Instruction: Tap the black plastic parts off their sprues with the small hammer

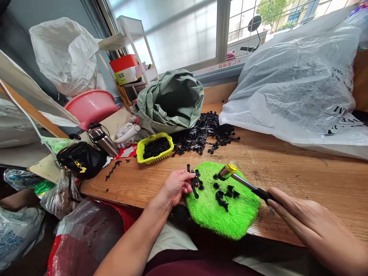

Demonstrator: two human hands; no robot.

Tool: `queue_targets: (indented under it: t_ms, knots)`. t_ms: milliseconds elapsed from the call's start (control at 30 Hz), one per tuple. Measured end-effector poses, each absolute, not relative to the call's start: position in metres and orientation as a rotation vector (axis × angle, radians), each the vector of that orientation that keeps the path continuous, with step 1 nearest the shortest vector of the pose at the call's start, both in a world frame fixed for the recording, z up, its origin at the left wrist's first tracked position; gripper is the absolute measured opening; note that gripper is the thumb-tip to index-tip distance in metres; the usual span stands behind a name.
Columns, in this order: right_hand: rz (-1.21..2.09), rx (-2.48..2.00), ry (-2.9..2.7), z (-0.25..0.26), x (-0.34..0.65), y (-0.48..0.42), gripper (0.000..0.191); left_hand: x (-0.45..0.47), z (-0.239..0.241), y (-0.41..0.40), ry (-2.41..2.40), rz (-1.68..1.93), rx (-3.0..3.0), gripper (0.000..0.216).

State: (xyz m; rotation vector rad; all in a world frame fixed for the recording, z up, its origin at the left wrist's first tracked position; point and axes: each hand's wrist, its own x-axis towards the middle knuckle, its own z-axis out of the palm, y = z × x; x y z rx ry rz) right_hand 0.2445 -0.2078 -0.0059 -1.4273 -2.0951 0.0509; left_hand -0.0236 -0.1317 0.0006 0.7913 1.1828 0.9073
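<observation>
A bright green fuzzy cloth [227, 214] lies at the near edge of the wooden table [301, 176]. My left hand [176, 186] pinches a small black plastic part [196, 181] against the cloth's left side. My right hand [304, 222] grips the black handle of a small mallet [230, 171] with a yellow and metal head, hovering above the cloth. Several loose black parts [225, 194] lie on the cloth under the mallet head.
A pile of black plastic parts [204, 134] lies behind the cloth, beside a yellow basket [155, 148] holding small black pieces. A green sack [172, 99], a large clear bag [299, 84], a black pouch [82, 159], a steel flask [103, 142] and a pink basin [92, 107] crowd the table.
</observation>
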Motion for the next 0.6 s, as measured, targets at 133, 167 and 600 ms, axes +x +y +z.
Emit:
queue_targets:
  t_ms: [133,167,600]
  knots:
    - [0.036,-1.427,-2.139,-0.007,0.244,-0.209,0.045,-0.024,0.000,-0.131,1.204,0.908,0.838,0.021]
    - [-0.016,-1.389,-2.153,-0.007,0.243,-0.209,0.042,-0.023,-0.001,-0.131,1.209,0.905,0.852,0.022]
    - [-0.204,-1.135,-2.397,0.003,0.212,-0.197,0.016,-0.020,-0.006,-0.128,1.222,0.942,0.979,0.023]
